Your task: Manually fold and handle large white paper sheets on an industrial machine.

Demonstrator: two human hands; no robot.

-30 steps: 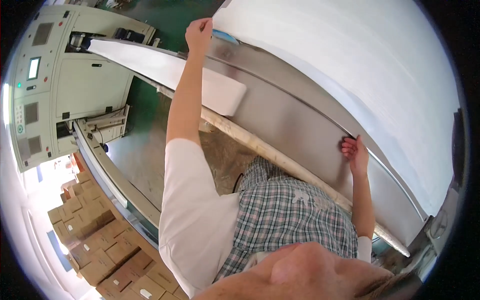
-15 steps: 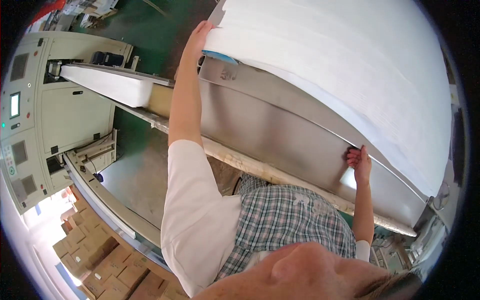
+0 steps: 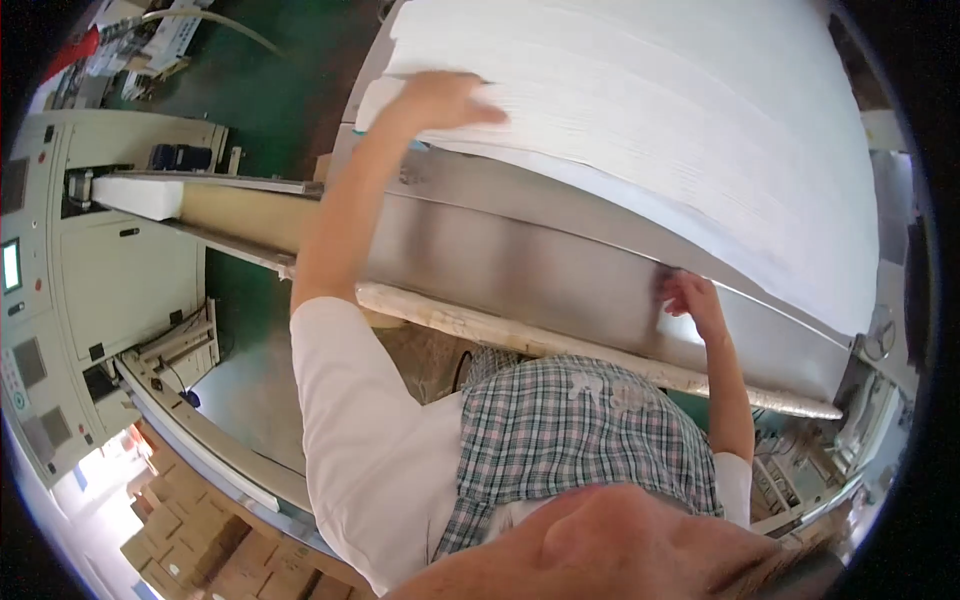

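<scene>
A wide, layered stack of soft white sheets (image 3: 640, 110), perhaps tissue paper, lies over a grey metal table (image 3: 560, 272). My left hand (image 3: 445, 100) is over the stack's near left end, fingers stretched out and thumb apart, slightly blurred; whether it touches the sheets I cannot tell. A sliver of a blue flat piece (image 3: 418, 146) peeks out beneath the stack's left corner. My right hand (image 3: 692, 300) hovers at the table's raised metal lip, its fingers loosely bent and apart, with nothing visible in them.
A pale machine cabinet (image 3: 130, 270) with a small screen stands at left. From it a rail channel (image 3: 250, 212) runs toward the table, bearing a white block (image 3: 140, 197). A wrapped bar (image 3: 480, 328) edges the table before me. Cardboard boxes (image 3: 200, 540) are stacked lower left.
My left hand has moved from the stack's left edge to over its top, and less of the blue piece shows. My right hand's fingers have loosened. The white block has shifted toward the cabinet.
</scene>
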